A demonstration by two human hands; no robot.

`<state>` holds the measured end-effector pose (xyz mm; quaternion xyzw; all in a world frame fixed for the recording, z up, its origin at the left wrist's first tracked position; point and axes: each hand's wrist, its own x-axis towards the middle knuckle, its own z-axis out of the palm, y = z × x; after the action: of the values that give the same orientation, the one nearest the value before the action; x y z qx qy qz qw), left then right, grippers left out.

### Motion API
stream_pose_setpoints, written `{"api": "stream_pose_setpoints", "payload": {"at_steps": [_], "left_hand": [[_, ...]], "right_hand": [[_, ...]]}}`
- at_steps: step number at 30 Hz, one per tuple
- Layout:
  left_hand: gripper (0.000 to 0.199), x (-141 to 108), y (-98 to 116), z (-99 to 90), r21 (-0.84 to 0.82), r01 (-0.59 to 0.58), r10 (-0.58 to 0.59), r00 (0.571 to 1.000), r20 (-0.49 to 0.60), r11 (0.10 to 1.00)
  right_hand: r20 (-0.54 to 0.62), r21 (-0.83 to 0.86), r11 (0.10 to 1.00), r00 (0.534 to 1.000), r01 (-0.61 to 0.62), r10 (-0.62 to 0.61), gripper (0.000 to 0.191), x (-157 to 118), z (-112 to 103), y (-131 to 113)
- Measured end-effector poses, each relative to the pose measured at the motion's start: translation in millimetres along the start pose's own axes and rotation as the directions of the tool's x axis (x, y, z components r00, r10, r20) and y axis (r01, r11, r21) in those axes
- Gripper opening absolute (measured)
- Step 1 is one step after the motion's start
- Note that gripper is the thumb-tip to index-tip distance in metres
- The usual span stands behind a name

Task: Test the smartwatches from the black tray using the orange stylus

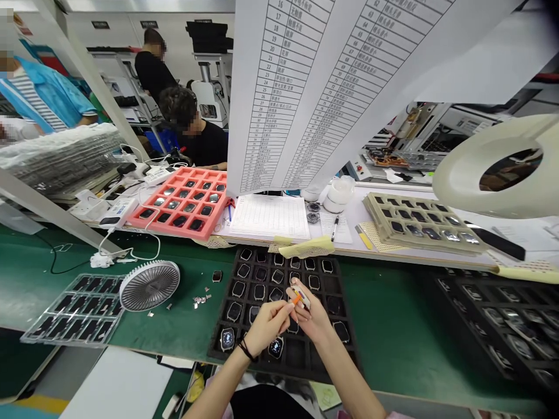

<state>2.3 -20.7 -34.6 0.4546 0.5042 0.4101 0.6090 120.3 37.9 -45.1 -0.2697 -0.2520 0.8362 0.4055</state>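
The left hand [271, 329] is closed in a narrow pinch around a small orange-tipped tool [297, 299], and the right hand [312, 317] grips a pale, slim piece [304, 298] in its fingertips (too small in this view to say exactly what it is). They meet low in the frame, over a black foam tray [297, 364] whose cells hold watch cases, with two lit smartwatches [227, 339] near its lower edge. Just beyond the tray's left edge lie a loose watch case [216, 276] and scattered metal bits [200, 300], then a small desk fan [149, 285]. To the right, a strip of green bench mat [384, 314] gives open room before a second black tray [493, 326]. The tray's top edge sits close to the white shelf lip [393, 255].
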Motion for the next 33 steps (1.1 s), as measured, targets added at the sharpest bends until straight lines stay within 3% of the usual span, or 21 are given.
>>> {"api": "stream_pose_setpoints", "payload": {"at_steps": [7, 9, 14, 18, 24, 27, 30, 33], "left_hand": [[0.050, 4.9, -16.1, 10.2, -0.046, -0.006, 0.003, 0.998, -0.064, 0.999], [0.051, 6.8, -22.1, 14.9, -0.066, -0.002, -0.005, 0.994, -0.111, 0.998], [0.046, 7.9, -33.0, 24.2, -0.089, -0.026, 0.008, 0.979, -0.204, 0.996], [0.046, 5.5, -44.0, 16.7, -0.091, -0.023, -0.001, 0.968, -0.252, 0.996], [0.045, 4.3, -58.1, 7.9, -0.082, 0.015, -0.035, 0.969, -0.243, 0.997], [0.044, 5.1, -60.8, 8.0, -0.040, 0.046, -0.055, 0.961, -0.271, 0.998], [0.040, 2.5, -63.0, -11.0, 0.018, 0.124, -0.112, 0.939, -0.326, 0.992], [0.033, -7.4, -69.2, -61.5, 0.094, 0.227, -0.152, 0.854, -0.498, 0.969]], "right_hand": [[-0.037, 0.045, 0.996, 0.997, -0.071, 0.072, 0.035, 0.8, -16.2, 10.2], [-0.094, 0.033, 0.997, 0.993, -0.073, 0.076, 0.033, -3.0, -22.0, 16.6], [-0.334, -0.280, 0.960, 0.937, 0.008, -0.106, 0.032, -13.1, -28.4, 32.7], [-0.343, -0.402, 0.913, 0.914, 0.064, -0.215, 0.032, -13.2, -31.1, 40.1], [-0.318, -0.410, 0.912, 0.934, 0.021, -0.164, 0.029, -11.3, -28.7, 51.4], [-0.287, -0.476, 0.879, 0.937, 0.039, -0.197, 0.029, -9.3, -21.8, 60.3], [-0.255, -0.582, 0.809, 0.927, 0.081, -0.276, 0.031, -2.5, -25.8, 62.1], [-0.320, -0.663, 0.746, 0.874, 0.070, -0.366, 0.035, 7.4, -56.3, 47.4]]}}
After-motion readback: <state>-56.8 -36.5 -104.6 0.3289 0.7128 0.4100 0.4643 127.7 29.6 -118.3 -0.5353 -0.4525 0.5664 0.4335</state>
